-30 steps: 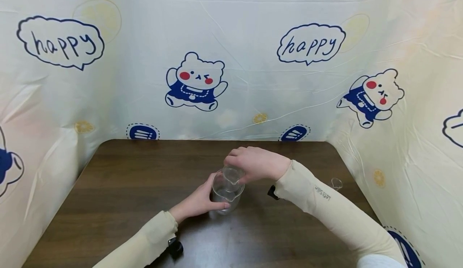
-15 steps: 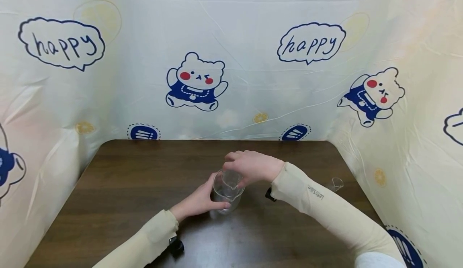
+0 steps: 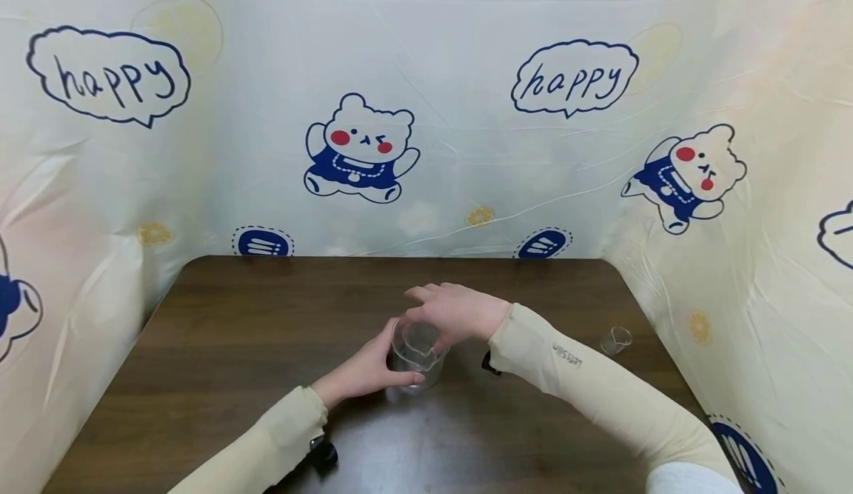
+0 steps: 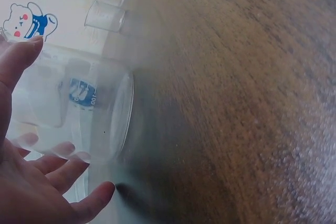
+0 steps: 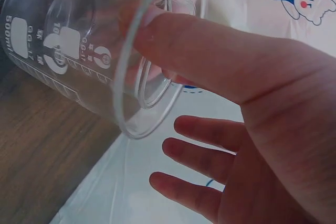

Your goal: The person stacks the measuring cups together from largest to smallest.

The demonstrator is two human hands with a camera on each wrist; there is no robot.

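Observation:
A large clear glass beaker [image 3: 426, 381] stands upright on the table, with a 500 ml marking in the right wrist view. My left hand [image 3: 363, 368] holds it from the left side, thumb in front and fingers behind. Inside it is a smaller glass beaker [image 3: 418, 338], its printed label [image 5: 71, 43] showing through the wall. My right hand [image 3: 463, 312] pinches the small beaker's rim between thumb and index finger. The right hand's other fingers [image 5: 191, 156] extend outside the large beaker. In the left wrist view the small beaker appears above the large one's base.
Another small glass beaker [image 3: 616, 341] stands on the brown wooden table [image 3: 266, 316] to the right, beside the right forearm. A printed curtain [image 3: 453, 175] hangs at the table's back and sides. A dark camera [image 3: 323, 455] is strapped at the left wrist.
My right hand has come down and slightly left, lowering the small beaker deeper into the large one. The left hand keeps its place. More of the beaker at the right now shows past the sleeve.

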